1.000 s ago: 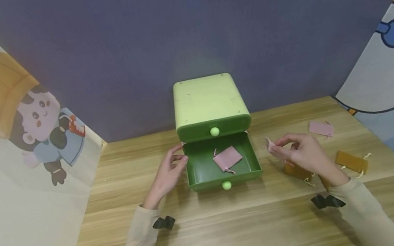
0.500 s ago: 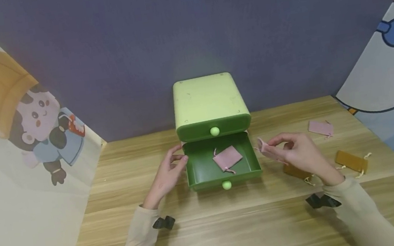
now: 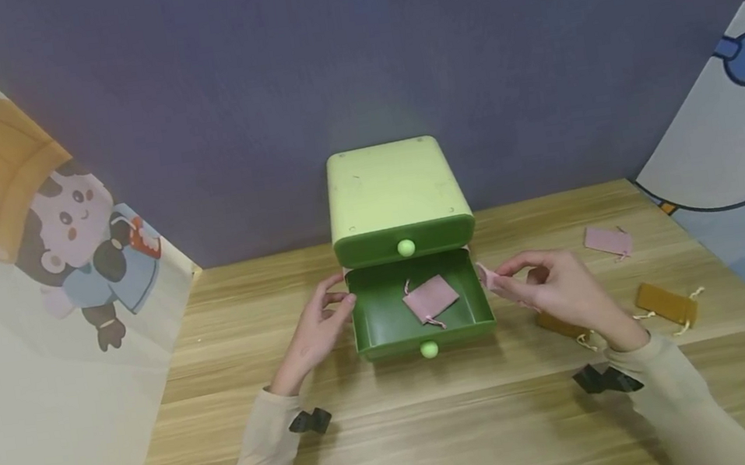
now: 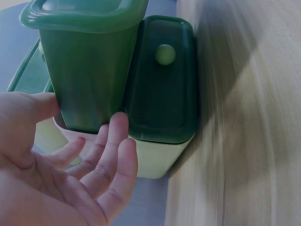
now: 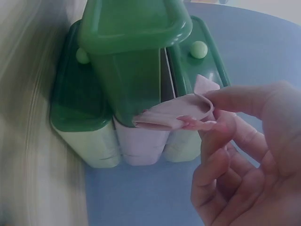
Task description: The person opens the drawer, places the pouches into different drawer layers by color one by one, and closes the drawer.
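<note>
A small drawer cabinet (image 3: pixel 396 186) with a pale green top has its middle green drawer (image 3: pixel 381 329) pulled out. Inside that drawer lies a pink drawstring pouch (image 3: pixel 432 299). My right hand (image 3: pixel 555 288) pinches another pink drawstring pouch (image 5: pixel 171 112) between thumb and fingers, right at the drawer's right wall. In the right wrist view the held pouch is folded, its cord hanging loose. My left hand (image 3: pixel 315 334) is at the drawer's left side, fingers loosely bent; the left wrist view shows its thumb (image 4: pixel 46 107) at the drawer wall and nothing gripped.
A pink pouch (image 3: pixel 608 241) lies at the back right of the wooden table (image 3: pixel 443 443). Two brown drawstring pouches lie nearer, one (image 3: pixel 666 304) to the right and one (image 3: pixel 561 324) partly under my right hand. A dark blue wall (image 3: pixel 222 111) stands behind the cabinet.
My right hand has moved left with the pink pouch, from beside the drawer up to its right wall. The left hand has stayed in place.
</note>
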A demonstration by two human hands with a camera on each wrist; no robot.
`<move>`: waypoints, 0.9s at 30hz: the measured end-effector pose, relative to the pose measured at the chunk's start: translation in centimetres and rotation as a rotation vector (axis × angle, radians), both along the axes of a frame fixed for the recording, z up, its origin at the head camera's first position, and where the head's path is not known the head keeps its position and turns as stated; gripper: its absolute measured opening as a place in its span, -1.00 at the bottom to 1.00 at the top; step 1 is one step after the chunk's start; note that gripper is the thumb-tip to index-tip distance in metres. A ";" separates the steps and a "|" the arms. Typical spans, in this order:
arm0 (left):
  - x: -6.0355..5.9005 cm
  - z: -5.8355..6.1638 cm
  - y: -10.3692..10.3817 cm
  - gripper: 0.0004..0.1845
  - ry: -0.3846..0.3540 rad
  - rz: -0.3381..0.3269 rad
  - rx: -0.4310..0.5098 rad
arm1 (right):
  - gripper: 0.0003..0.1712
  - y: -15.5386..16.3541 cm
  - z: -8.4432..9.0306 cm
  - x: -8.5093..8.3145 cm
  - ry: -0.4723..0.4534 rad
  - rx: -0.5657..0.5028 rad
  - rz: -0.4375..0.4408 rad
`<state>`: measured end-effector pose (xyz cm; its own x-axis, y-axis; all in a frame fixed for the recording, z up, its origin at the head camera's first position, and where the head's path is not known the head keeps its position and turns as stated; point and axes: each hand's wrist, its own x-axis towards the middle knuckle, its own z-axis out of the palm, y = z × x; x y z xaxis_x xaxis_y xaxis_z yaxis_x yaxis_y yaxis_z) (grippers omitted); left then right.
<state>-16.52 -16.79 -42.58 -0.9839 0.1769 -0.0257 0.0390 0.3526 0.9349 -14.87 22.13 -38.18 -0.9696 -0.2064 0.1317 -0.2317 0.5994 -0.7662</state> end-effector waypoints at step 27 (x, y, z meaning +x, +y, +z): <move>0.0 0.0 0.0 -0.37 -0.007 -0.004 -0.003 | -0.82 -3.2 2.1 0.7 -0.060 -0.106 0.125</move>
